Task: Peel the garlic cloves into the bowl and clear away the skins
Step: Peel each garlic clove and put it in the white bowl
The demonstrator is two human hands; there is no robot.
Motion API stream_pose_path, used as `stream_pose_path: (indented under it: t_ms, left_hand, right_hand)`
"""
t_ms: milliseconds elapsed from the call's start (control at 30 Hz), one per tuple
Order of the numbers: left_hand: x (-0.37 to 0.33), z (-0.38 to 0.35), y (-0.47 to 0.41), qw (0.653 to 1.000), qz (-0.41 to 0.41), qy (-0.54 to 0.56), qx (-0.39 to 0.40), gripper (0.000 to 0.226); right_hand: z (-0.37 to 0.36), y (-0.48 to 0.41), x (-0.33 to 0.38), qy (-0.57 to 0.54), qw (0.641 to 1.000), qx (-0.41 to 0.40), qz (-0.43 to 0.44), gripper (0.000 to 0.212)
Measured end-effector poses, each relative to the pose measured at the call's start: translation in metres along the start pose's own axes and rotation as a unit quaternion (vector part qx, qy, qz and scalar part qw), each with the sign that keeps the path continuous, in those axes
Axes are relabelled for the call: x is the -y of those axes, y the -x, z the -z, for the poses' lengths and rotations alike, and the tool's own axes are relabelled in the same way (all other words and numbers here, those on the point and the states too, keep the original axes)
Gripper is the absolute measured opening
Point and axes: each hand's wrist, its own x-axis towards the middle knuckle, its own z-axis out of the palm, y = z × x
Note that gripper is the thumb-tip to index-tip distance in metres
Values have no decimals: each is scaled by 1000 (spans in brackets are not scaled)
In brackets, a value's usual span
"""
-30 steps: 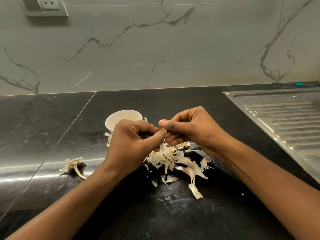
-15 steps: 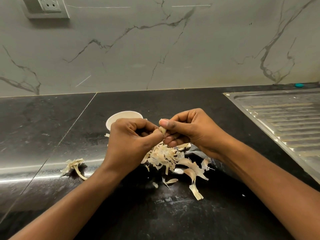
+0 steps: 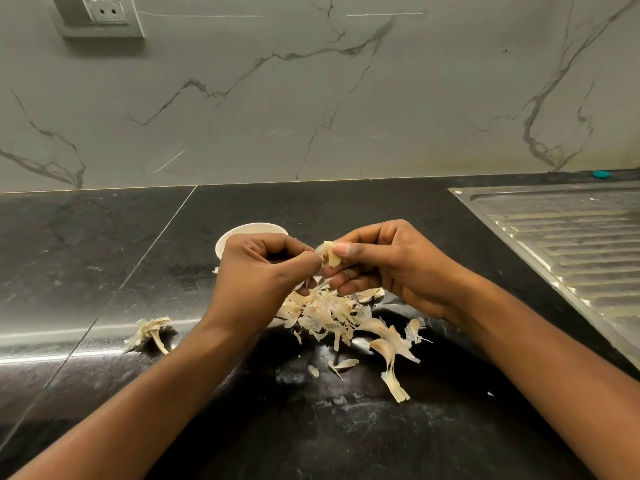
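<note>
Peeling is midway: right hand (image 3: 391, 268) pinches a half-skinned clove (image 3: 331, 258), left hand (image 3: 263, 275) pinches its skin; skins (image 3: 332, 315) litter the table (image 3: 346, 427) uncleared (bowl (image 3: 242, 233) contents hidden).

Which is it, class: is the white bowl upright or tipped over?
Upright: the white bowl sits rim up on the black counter. The left hand covers most of it, so whether it holds cloves cannot be told.

A pale garlic clove (image 3: 330, 256), its skin partly lifted, is held above a heap of papery skins (image 3: 332, 313) — a white bowl (image 3: 242, 232) is set just beyond, leftward.
</note>
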Motion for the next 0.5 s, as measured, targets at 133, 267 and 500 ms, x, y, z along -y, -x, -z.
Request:
stream_pose_path:
  t_ms: [133,267,500]
  left_hand:
    - [-3,3,-1,1000,-9,5,-15,16]
    - [-1,2,-1,1000,-16,-16,-5,16]
    - [-1,4,-1,999,9,-37,-4,8]
  right_hand:
    - [8,1,5,-21,999,-23,15,28]
    - [8,0,4,-27,1000,-10,11,30]
    - [8,1,4,-22,1000,4,6,32]
